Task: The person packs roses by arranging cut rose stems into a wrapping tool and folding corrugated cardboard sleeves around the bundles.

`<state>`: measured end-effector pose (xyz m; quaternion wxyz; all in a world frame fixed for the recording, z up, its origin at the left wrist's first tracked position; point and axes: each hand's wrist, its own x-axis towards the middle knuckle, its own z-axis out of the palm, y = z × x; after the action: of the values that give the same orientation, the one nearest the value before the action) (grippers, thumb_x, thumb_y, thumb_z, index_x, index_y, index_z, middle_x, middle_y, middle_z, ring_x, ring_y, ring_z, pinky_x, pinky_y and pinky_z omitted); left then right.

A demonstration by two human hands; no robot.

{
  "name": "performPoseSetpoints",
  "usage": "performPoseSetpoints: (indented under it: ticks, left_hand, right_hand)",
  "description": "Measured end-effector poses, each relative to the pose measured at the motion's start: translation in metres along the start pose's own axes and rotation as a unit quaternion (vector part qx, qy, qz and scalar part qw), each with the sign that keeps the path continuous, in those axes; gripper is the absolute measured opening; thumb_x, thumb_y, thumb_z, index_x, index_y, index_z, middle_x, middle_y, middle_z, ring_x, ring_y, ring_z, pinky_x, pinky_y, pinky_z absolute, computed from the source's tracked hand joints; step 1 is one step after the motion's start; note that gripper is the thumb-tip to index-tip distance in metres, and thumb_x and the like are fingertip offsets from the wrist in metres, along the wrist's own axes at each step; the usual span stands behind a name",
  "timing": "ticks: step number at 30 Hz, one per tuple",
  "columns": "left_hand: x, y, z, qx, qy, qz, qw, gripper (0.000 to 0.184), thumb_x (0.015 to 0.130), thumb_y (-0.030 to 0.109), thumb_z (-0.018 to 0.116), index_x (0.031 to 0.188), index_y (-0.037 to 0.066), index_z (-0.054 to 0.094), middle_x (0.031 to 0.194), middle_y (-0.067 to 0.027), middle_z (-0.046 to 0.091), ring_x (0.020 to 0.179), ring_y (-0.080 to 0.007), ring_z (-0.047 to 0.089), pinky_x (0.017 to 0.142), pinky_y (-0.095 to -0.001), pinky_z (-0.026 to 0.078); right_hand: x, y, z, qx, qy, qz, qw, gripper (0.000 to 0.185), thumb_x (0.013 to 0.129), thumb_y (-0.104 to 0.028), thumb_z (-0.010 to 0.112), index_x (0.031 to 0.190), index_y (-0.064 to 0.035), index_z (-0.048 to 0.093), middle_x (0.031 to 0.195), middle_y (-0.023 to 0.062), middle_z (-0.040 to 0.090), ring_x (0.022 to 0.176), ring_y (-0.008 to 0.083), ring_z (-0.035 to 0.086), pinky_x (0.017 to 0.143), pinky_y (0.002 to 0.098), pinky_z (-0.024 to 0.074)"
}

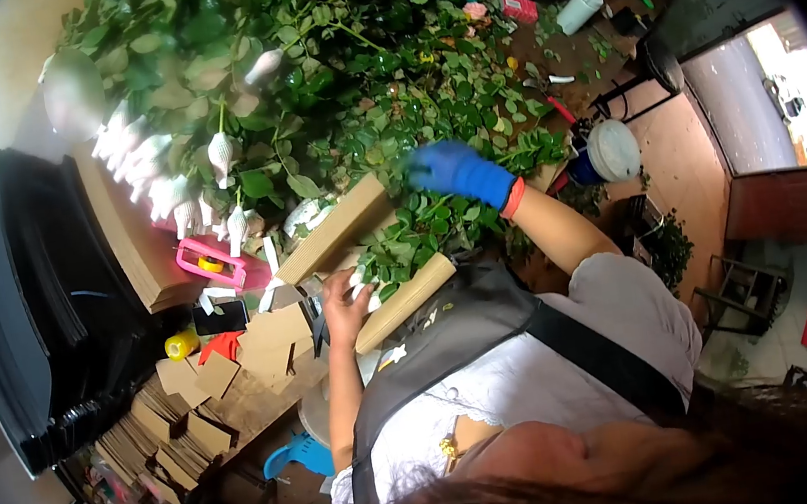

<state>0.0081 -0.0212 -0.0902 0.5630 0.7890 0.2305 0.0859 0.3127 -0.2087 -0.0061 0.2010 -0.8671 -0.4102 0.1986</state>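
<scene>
My left hand (342, 307) is bare and bent round the white bud end of some leafy rose stems (403, 250). These stems lie between two raised sides of corrugated cardboard (336, 232), and leaves partly hide the fingertips. My right hand (457, 171), in a blue glove with an orange cuff, hovers at the leafy end of the stems; its fingers are smeared by motion. A large heap of roses (323, 91) spreads beyond both hands. Several of its buds wear white net sleeves (222, 156).
At left stand black sheets (47, 306) and a cardboard stack (123, 226). A pink tape dispenser (212, 265), phone (220, 319), yellow tape roll (181, 345) and cardboard pieces (273, 340) lie on the bench. A white-lidded bucket (614, 150) is at right.
</scene>
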Motion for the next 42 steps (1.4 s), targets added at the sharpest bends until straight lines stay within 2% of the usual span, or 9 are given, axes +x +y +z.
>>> performPoseSetpoints:
  ticks: [3, 6, 8, 14, 20, 25, 30, 34, 42]
  left_hand:
    - [0.000, 0.006, -0.001, 0.034, -0.006, 0.034, 0.999, 0.043, 0.080, 0.004, 0.080, 0.118, 0.004, 0.062, 0.120, -0.0118, 0.059, 0.105, -0.0240, 0.065, 0.087, -0.0335, 0.056]
    - [0.004, -0.001, -0.004, 0.024, -0.042, 0.003, 0.999, 0.042, 0.081, 0.005, 0.079, 0.120, 0.004, 0.061, 0.118, -0.0115, 0.062, 0.102, -0.0241, 0.066, 0.085, -0.0325, 0.056]
    - [0.003, -0.006, -0.003, -0.016, -0.043, 0.008, 0.999, 0.043, 0.082, 0.006, 0.079, 0.121, 0.003, 0.061, 0.117, -0.0116, 0.062, 0.102, -0.0240, 0.066, 0.084, -0.0325, 0.056]
    - [0.004, 0.002, -0.010, 0.027, -0.016, 0.004, 0.999, 0.030, 0.092, 0.022, 0.070, 0.114, 0.002, 0.066, 0.105, -0.0160, 0.067, 0.096, -0.0300, 0.065, 0.084, -0.0381, 0.052]
    - [0.010, -0.009, 0.005, 0.082, 0.073, 0.003, 0.994, 0.019, 0.084, 0.018, 0.076, 0.095, 0.003, 0.070, 0.086, -0.0166, 0.066, 0.082, -0.0339, 0.061, 0.075, -0.0419, 0.050]
    - [0.011, -0.004, 0.003, 0.090, 0.059, -0.017, 0.994, 0.021, 0.083, 0.019, 0.078, 0.096, 0.006, 0.068, 0.085, -0.0148, 0.066, 0.081, -0.0329, 0.061, 0.073, -0.0424, 0.050]
    - [0.010, 0.002, 0.006, 0.049, 0.061, -0.027, 0.997, 0.025, 0.084, 0.016, 0.076, 0.107, 0.008, 0.070, 0.090, -0.0143, 0.067, 0.083, -0.0330, 0.061, 0.076, -0.0412, 0.050]
    - [0.011, -0.004, 0.005, 0.091, 0.052, 0.019, 0.994, 0.017, 0.084, 0.014, 0.075, 0.098, 0.007, 0.071, 0.080, -0.0125, 0.061, 0.079, -0.0318, 0.058, 0.072, -0.0418, 0.048]
    - [0.009, -0.002, 0.008, 0.063, 0.078, 0.043, 0.994, 0.017, 0.083, 0.014, 0.076, 0.097, 0.006, 0.070, 0.080, -0.0117, 0.060, 0.076, -0.0304, 0.057, 0.070, -0.0411, 0.046]
  right_hand:
    - [0.069, 0.029, -0.027, 0.032, 0.335, -0.037, 0.941, 0.057, 0.087, -0.035, 0.069, 0.138, -0.0150, 0.054, 0.123, 0.0188, 0.064, 0.107, 0.0390, 0.063, 0.089, 0.0468, 0.0525]
    - [0.149, 0.032, -0.056, 0.023, 0.377, -0.024, 0.926, 0.083, 0.086, -0.041, 0.072, 0.154, -0.0150, 0.032, 0.151, 0.0184, 0.044, 0.131, 0.0388, 0.049, 0.103, 0.0456, 0.0460]
    - [0.183, 0.022, -0.064, -0.024, 0.312, 0.088, 0.946, 0.077, 0.086, -0.043, 0.070, 0.151, -0.0160, 0.039, 0.145, 0.0181, 0.052, 0.127, 0.0388, 0.053, 0.101, 0.0448, 0.0470]
    - [0.189, 0.006, -0.135, 0.042, 0.443, -0.185, 0.876, 0.027, 0.093, -0.016, 0.059, 0.118, -0.0195, 0.070, 0.110, 0.0121, 0.071, 0.098, 0.0336, 0.067, 0.083, 0.0399, 0.0544]
    - [0.120, 0.035, -0.150, -0.177, 0.258, -0.277, 0.909, 0.034, 0.086, -0.007, 0.060, 0.115, -0.0215, 0.070, 0.090, 0.0091, 0.068, 0.087, 0.0325, 0.066, 0.074, 0.0436, 0.0554]
    - [0.122, 0.060, -0.099, -0.321, 0.001, -0.157, 0.934, 0.030, 0.088, -0.011, 0.060, 0.116, -0.0185, 0.069, 0.099, 0.0111, 0.069, 0.089, 0.0346, 0.065, 0.080, 0.0438, 0.0542]
    - [0.196, -0.035, -0.135, -0.168, 0.401, -0.315, 0.844, 0.032, 0.089, -0.021, 0.064, 0.120, -0.0130, 0.063, 0.122, 0.0099, 0.064, 0.106, 0.0300, 0.062, 0.090, 0.0426, 0.0499]
    - [0.249, -0.061, -0.117, -0.366, 0.260, -0.185, 0.874, 0.028, 0.083, -0.024, 0.067, 0.109, -0.0138, 0.069, 0.124, 0.0081, 0.062, 0.110, 0.0281, 0.058, 0.103, 0.0460, 0.0408]
    - [0.152, -0.046, -0.127, -0.198, 0.145, -0.275, 0.930, 0.021, 0.093, -0.030, 0.061, 0.106, -0.0140, 0.065, 0.102, 0.0073, 0.065, 0.097, 0.0292, 0.062, 0.086, 0.0423, 0.0495]
